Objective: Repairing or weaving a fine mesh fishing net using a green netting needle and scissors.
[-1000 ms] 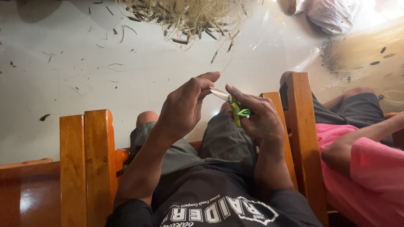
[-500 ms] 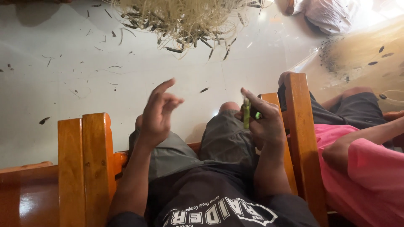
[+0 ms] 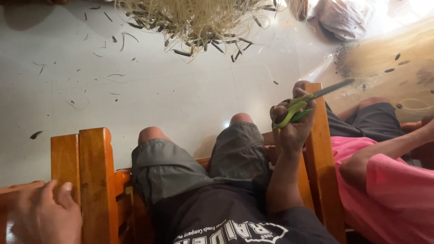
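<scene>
I sit on a wooden chair, looking down at my knees in grey shorts. My right hand (image 3: 293,124) grips green-handled scissors (image 3: 302,105), raised over the right armrest (image 3: 318,149), blades pointing right. My left hand (image 3: 43,214) has dropped to the lower left and rests beside the left wooden armrest (image 3: 92,176), holding nothing that I can see.
A pile of pale straw-like fibres (image 3: 194,20) lies on the white floor (image 3: 149,90) ahead, with scattered dark bits. A person in pink (image 3: 384,180) sits close on my right. A clear plastic sheet with fibres (image 3: 389,63) lies at the upper right.
My left hand moved from in front of my chest down to the left armrest. My right hand shifted right and lifted the scissors. The thin strip held a second ago is gone from view.
</scene>
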